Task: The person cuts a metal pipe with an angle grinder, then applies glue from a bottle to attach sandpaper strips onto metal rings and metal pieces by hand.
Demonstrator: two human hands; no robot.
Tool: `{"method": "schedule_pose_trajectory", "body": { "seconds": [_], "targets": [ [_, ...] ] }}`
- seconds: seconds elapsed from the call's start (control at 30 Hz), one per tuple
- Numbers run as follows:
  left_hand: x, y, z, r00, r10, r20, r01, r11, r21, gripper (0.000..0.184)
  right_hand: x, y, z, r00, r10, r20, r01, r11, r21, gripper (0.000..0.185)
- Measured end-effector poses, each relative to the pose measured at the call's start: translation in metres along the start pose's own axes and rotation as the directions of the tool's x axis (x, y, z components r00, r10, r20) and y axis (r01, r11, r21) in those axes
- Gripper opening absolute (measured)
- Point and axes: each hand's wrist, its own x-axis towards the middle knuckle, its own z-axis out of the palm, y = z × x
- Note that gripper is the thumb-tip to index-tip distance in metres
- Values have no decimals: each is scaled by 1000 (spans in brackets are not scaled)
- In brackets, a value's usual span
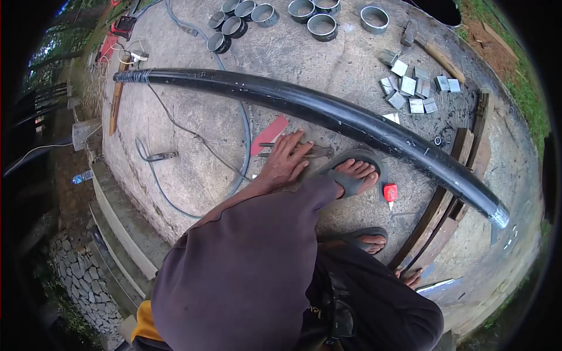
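My left hand (287, 157) lies over a pair of pliers (319, 152) on the concrete, fingers spread and stretched out. The dark handles stick out on one side of the hand and the jaws on the other; the middle is covered. Beneath the handles is a flat red piece (270, 134). Beyond the hand a long black pipe (304, 105) runs across the floor, its right end over wooden planks (430, 219). Low on the right, my right hand (411, 278) rests at the planks' edge with its fingers apart; my leg hides the rest of it.
Cut pipe rings (322, 27) stand at the back. A hammer (436, 52) lies near several bent metal plates (408, 86). A small red bottle (390, 194) is beside my sandalled foot (357, 172). A blue-grey hose (246, 126) and a dark cable (193, 133) cross the concrete.
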Motion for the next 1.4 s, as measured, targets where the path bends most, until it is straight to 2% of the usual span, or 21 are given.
{"method": "schedule_pose_trajectory", "body": {
  "seconds": [0.1,0.2,0.33,0.5,0.7,0.8,0.9,1.0,1.03,1.13,1.17,1.27,1.33,1.4],
  "targets": [
    [-67,-29,-2,913,-393,-110,408,894,187,63,14,7,1,997,-69,-23,68,997,-40,82],
    [-114,-34,5,790,-608,-78,612,775,154,71,27,8,7,991,-136,-10,136,990,-32,81],
    [-120,-29,30,764,-623,-165,644,753,139,69,49,16,0,978,-207,31,206,978,30,79],
    [-119,-29,29,764,-624,-166,645,749,154,66,76,15,16,948,-314,57,300,939,168,76],
    [-123,-33,23,789,-599,-135,610,789,65,81,92,31,4,952,-304,25,301,949,99,72],
    [-128,-27,-17,824,-567,8,565,821,78,76,94,29,-5,949,-313,26,311,949,51,71],
    [-164,-41,-16,882,-472,-5,459,855,240,70,95,31,-19,944,-328,17,328,945,11,69],
    [-179,-37,-18,872,-486,-66,489,854,175,60,93,35,-29,940,-342,20,342,939,-33,68],
    [-178,-33,-20,870,-467,-158,490,856,165,53,90,33,-29,941,-339,16,339,940,-42,67],
    [-171,-27,-21,843,-524,-125,537,832,137,50,84,29,-33,942,-334,18,334,939,-80,66],
    [-165,-25,-22,886,-453,-100,464,867,183,49,80,27,-32,945,-326,16,326,941,-91,65],
    [-170,-42,-6,927,-375,34,360,909,210,46,62,17,-36,944,-329,23,330,943,-38,64],
    [-162,-45,-7,925,-367,103,343,919,196,40,37,0,-41,944,-328,21,328,945,17,63],
    [-109,-45,23,957,-233,172,195,958,208,41,15,-32,-43,941,-336,32,331,937,109,62]
  ]
}}
